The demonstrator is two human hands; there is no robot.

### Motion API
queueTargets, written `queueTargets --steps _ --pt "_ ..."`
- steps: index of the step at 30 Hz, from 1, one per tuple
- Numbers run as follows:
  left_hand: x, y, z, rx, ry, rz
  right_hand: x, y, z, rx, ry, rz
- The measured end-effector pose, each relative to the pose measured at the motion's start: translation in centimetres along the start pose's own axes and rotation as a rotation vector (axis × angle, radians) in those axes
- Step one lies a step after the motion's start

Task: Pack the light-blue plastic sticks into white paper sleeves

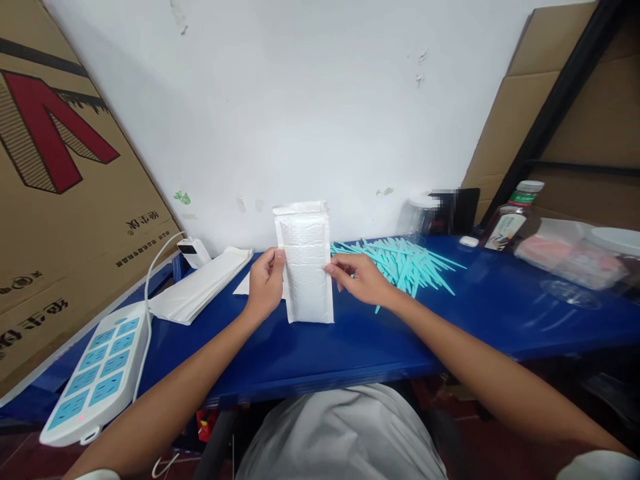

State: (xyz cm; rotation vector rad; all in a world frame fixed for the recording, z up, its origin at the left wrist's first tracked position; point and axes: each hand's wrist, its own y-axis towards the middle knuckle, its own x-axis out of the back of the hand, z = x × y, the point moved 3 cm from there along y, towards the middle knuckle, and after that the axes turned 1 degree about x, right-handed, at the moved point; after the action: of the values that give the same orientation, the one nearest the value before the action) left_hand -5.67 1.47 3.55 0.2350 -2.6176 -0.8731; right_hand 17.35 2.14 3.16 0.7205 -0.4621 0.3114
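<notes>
A white padded bubble mailer (306, 267) stands upright between my hands, its narrow lower edge at the blue tabletop. My left hand (267, 281) pinches its left side, thumb on the near face. On the other side, my right hand (361, 277) grips the right edge between thumb and fingers. Behind my right hand spreads a loose pile of turquoise pointed plastic sticks (405, 260). To the left lies a stack of flat white mailers (203, 283). Another white piece (243, 285) is partly hidden behind my left hand.
A power strip (97, 370) with a white cable sits at the table's left edge, near a small white charger (194, 253). Along the right stand a clear jar (417, 217), a labelled bottle (511, 217) and a plastic tub (615, 247). Cardboard (75, 200) leans at left.
</notes>
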Motion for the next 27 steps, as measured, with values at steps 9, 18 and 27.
queueTargets --steps 9,18,27 --pt "1.2 2.0 2.3 0.060 0.033 0.113 6.8 0.6 -7.7 -0.319 -0.718 0.053" --pt "1.6 2.5 3.3 0.111 0.195 0.475 4.8 0.4 -8.0 -0.394 -0.833 0.238" --pt "1.5 2.1 4.4 0.010 0.368 0.553 5.4 0.1 -8.6 -0.451 -0.827 0.268"
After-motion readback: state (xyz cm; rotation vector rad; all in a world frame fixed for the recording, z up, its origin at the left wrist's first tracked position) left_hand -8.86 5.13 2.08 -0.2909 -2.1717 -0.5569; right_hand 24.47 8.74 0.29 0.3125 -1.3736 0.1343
